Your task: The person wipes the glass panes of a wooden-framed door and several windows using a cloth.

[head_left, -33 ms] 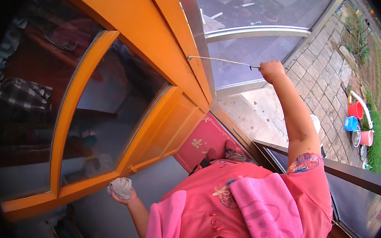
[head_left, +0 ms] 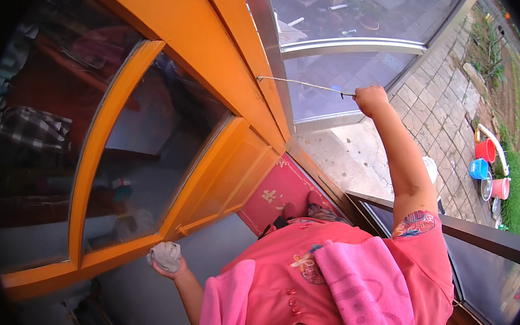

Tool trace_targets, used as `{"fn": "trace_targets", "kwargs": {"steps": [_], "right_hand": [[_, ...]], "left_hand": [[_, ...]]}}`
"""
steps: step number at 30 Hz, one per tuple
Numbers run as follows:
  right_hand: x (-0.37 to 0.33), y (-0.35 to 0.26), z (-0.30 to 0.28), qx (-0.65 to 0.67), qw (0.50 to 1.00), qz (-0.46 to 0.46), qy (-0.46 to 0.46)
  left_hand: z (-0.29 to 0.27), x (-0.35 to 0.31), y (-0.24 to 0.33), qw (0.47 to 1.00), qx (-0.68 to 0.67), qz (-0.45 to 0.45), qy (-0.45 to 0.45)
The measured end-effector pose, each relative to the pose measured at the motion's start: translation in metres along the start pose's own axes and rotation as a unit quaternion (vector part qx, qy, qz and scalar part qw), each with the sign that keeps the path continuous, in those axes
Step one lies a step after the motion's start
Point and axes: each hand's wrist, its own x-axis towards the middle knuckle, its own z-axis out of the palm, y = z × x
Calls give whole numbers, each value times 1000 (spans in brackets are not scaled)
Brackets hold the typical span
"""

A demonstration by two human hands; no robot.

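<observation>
My left hand (head_left: 169, 270) is closed on a crumpled light grey cloth (head_left: 165, 254), close to the lower rail of an orange wooden door (head_left: 115, 258) with glass panes. My right arm reaches out, and my right hand (head_left: 372, 100) is closed around the end of a thin pale cord (head_left: 303, 83). A small dark hook (head_left: 342, 95) shows just outside the fingers. Stretched almost straight, the cord runs from the orange door frame (head_left: 268, 99) across a metal-framed glass or mesh door (head_left: 354, 46). What lies inside my right fist is hidden.
Below is a red patterned mat (head_left: 266, 193) at the doorway, beside a concrete step (head_left: 358, 155). Outside, a paved yard (head_left: 433, 97) holds a red bucket (head_left: 485, 151), a blue basin (head_left: 478, 169) and a pink bucket (head_left: 500, 189). A dark rail (head_left: 492, 242) stands at right. A pink towel (head_left: 366, 287) hangs over my shoulders.
</observation>
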Motion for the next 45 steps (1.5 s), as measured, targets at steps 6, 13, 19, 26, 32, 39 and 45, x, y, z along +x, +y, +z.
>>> {"fn": "trace_targets", "kwargs": {"steps": [6,13,19,26,32,39,45], "right_hand": [[-56,-31,25,51,999,-16,-4],[-108,-79,58,152,986,-59,41],[-141,-126,81,244,960,-107,86],[-164,-182,86,324,932,-142,73],[-173,-195,102,359,925,-83,95],[-182,-191,115,339,930,-66,128],[-195,-190,79,246,939,-81,227]], "left_hand": [[6,1,-5,1000,-5,-3,25],[23,-9,-8,998,-1,6,67],[15,3,-3,999,13,-16,40],[23,7,1,998,-20,-52,12],[30,-5,3,998,3,-49,48],[27,-1,-7,998,9,-35,-47],[12,-30,2,997,-15,-53,-53]]}}
